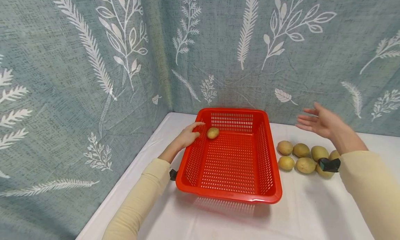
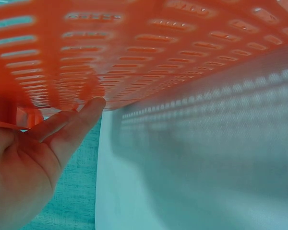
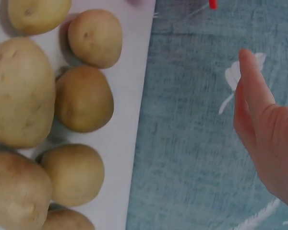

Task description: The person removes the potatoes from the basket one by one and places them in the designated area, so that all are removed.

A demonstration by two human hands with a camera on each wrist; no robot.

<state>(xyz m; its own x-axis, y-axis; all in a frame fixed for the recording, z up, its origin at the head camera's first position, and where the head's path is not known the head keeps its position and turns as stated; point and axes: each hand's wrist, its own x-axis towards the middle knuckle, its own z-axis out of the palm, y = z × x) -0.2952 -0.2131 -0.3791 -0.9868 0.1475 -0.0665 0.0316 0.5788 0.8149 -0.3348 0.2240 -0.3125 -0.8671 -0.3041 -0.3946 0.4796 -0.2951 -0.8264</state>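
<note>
My left hand (image 1: 188, 135) is at the left rim of a red plastic basket (image 1: 229, 195), its thumb and fingers spread apart. In the left wrist view, fairly straight fingers (image 2: 81, 122) lie against the outside of the perforated wall (image 2: 149, 52); whether the thumb presses the rim is hidden. One potato (image 1: 213, 133) lies inside, in the far left corner. My right hand (image 1: 323, 122) hovers above and behind two rows of potatoes (image 1: 306, 165), fingers extended and holding nothing. From the right wrist, several potatoes (image 3: 84, 98) show beside that hand (image 3: 273, 139), apart from it.
The potatoes and basket stand on a white-covered table (image 1: 297, 212). A blue-green curtain (image 1: 225, 84) with white leaf prints hangs along the table's back edge and left side. The right forearm partly hides the rightmost potatoes.
</note>
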